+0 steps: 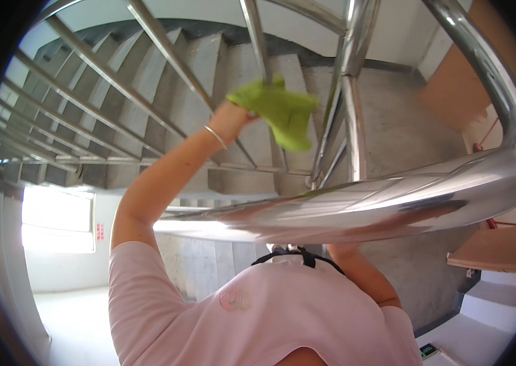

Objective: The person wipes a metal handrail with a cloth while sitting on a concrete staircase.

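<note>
My left hand (pixel 231 120), with a bangle at its wrist, reaches through or past the railing and grips a green cloth (pixel 290 114). The cloth overlaps one of the thin metal balusters (pixel 254 36) and is slightly blurred; its lower corner hangs loose. My right hand (pixel 344 250) is near my waist at the lower edge of the thick polished metal handrail (pixel 354 210), which hides most of it. Whether its fingers hold anything cannot be seen.
Grey stair steps (pixel 198 68) lie beyond the slanting balusters. A stout metal post (pixel 354 123) stands right of the cloth, and the handrail bends upward at the far right. Brown boards (pixel 500 249) are at the right, with a bright window (pixel 58 219) at the left.
</note>
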The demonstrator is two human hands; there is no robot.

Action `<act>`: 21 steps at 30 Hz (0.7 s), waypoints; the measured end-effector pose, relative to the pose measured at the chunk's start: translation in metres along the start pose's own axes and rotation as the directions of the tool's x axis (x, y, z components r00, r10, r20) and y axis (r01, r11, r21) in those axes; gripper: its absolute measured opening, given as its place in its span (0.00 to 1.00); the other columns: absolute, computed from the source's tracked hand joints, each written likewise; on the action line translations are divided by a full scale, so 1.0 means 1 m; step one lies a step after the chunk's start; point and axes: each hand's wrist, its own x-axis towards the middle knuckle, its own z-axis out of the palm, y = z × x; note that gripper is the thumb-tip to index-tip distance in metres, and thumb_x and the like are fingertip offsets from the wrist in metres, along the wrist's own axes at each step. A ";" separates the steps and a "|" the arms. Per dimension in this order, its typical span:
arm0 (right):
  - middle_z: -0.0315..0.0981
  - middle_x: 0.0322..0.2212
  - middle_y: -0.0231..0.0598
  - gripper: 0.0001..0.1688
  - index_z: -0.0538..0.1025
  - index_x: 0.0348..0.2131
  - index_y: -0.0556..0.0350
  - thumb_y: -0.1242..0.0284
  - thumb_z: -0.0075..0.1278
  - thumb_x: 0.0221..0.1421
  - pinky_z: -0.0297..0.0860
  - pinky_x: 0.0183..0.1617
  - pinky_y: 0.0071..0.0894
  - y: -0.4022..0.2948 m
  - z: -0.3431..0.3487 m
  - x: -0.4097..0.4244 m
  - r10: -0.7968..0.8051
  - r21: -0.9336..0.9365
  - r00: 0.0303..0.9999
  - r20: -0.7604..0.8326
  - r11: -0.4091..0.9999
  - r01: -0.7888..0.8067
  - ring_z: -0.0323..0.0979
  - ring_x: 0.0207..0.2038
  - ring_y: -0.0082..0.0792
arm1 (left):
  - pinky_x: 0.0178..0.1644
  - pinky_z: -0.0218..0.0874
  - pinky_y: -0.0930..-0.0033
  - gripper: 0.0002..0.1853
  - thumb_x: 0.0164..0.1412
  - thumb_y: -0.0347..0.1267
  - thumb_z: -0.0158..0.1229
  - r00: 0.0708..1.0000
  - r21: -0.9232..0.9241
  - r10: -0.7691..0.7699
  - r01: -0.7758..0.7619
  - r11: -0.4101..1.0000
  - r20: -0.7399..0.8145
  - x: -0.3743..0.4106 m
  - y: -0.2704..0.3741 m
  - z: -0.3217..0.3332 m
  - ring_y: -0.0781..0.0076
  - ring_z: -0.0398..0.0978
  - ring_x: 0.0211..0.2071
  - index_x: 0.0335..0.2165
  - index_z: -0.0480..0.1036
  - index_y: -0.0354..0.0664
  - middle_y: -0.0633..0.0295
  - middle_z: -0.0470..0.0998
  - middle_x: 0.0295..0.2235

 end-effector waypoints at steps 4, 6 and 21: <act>0.62 0.47 0.51 0.32 0.61 0.50 0.65 0.66 0.53 0.51 0.59 0.51 0.38 0.005 -0.007 0.008 0.073 0.081 0.997 -0.024 0.994 -0.071 0.63 0.47 0.38 | 0.55 0.55 0.58 0.21 0.61 0.38 0.45 0.964 -0.461 0.177 -0.251 0.851 -0.199 -0.069 0.098 -0.055 0.62 0.63 0.51 0.49 0.63 0.39 0.59 0.66 0.50; 0.60 0.48 0.49 0.34 0.60 0.51 0.67 0.66 0.53 0.51 0.59 0.51 0.36 0.008 -0.005 0.005 0.204 0.266 0.979 0.005 0.944 -0.198 0.61 0.48 0.37 | 0.60 0.48 0.55 0.26 0.63 0.44 0.40 0.909 -0.604 0.405 -0.377 0.703 -0.096 -0.106 0.128 -0.077 0.58 0.57 0.56 0.54 0.58 0.39 0.54 0.60 0.54; 0.60 0.44 0.38 0.35 0.57 0.50 0.60 0.69 0.56 0.47 0.61 0.44 0.23 -0.004 -0.010 0.025 0.651 0.650 0.722 0.232 0.449 -0.614 0.63 0.42 0.25 | 0.48 0.59 0.58 0.29 0.48 0.35 0.60 0.844 0.542 0.525 -0.494 0.680 0.110 -0.166 0.103 0.108 0.58 0.67 0.45 0.49 0.62 0.38 0.56 0.66 0.47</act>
